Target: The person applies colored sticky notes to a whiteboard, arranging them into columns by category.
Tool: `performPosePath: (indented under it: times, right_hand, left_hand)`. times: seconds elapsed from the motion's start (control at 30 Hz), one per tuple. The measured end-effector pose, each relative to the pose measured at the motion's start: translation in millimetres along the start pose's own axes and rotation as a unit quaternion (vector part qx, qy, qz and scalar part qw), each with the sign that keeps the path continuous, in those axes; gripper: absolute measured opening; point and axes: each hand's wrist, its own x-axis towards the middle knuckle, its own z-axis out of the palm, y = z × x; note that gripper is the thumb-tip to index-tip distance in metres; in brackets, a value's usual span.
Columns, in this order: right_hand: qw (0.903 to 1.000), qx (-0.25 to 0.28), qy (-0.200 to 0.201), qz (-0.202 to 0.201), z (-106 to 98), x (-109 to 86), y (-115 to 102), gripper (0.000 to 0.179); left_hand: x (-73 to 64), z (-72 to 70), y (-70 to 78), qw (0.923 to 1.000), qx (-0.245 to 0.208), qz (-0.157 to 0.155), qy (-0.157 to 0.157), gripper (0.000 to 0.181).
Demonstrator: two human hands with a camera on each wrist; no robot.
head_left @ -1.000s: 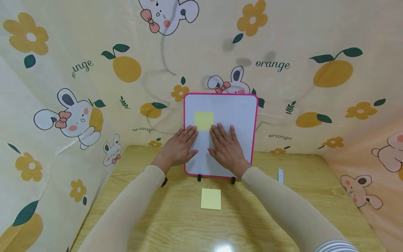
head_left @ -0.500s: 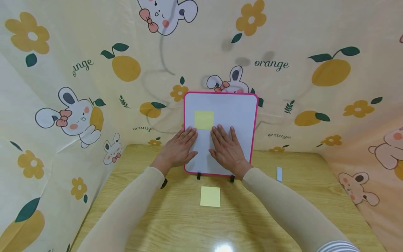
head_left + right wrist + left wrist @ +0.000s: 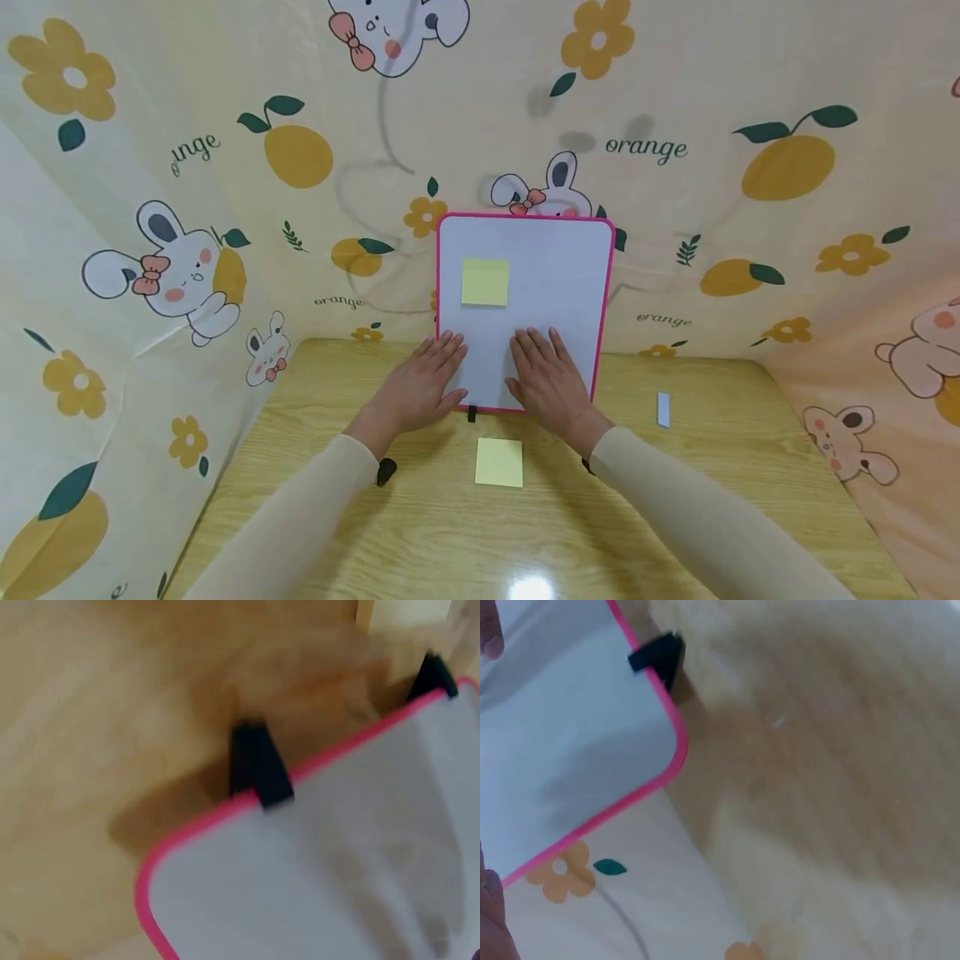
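A small whiteboard (image 3: 555, 275) with a pink rim stands upright against the patterned backdrop. One yellow sticky note (image 3: 484, 282) is stuck flat on its upper left part. In the head view my left hand (image 3: 416, 382), fingers extended, overlaps the board's lower left edge, below the note. My right hand (image 3: 551, 377) lies over the lower right part of the board, fingers straight and pointing up. Neither hand holds anything. At the left edge of the left wrist view, parts of my left hand (image 3: 491, 922) show beside the board.
Black stand feet (image 3: 259, 765) support the board's lower rim. A pale yellow sticky note pad (image 3: 498, 462) lies on the wooden table (image 3: 420, 533) in front of the board. To the right is a narrow white strip (image 3: 663, 410). Patterned cloth (image 3: 300, 242) hangs around the table.
Both hands have moved down the board, away from the sticky note, which stays in place with its lower edge now uncovered. The camera view has shifted slightly.
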Motion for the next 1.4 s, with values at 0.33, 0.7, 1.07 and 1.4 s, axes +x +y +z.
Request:
performPosePath:
  times: [0.33,0.7,1.07,1.4]
  right_hand:
    - [0.9963,0.07,0.048,-0.014,6,-43.8,-26,0.056]
    - [0.9934,0.107,0.027,-0.031,18,-84.7,-47,0.056]
    - [0.9901,0.131,-0.004,-0.05,19,-104.3,-59,0.054]
    - [0.9865,0.145,-0.027,-0.072,20,-113.1,-66,0.038]
  left_hand:
    - [-35.7,26.9,32.9,0.9983,-0.058,0.003,-0.007,0.073]
    - [-60.3,46.1,65.8,0.9899,-0.115,-0.019,-0.08,0.078]
    - [-61.3,59.4,77.8,0.9862,-0.128,-0.015,-0.104,0.081]
    - [-60.6,64.6,86.6,0.9849,-0.123,-0.02,-0.12,0.081]
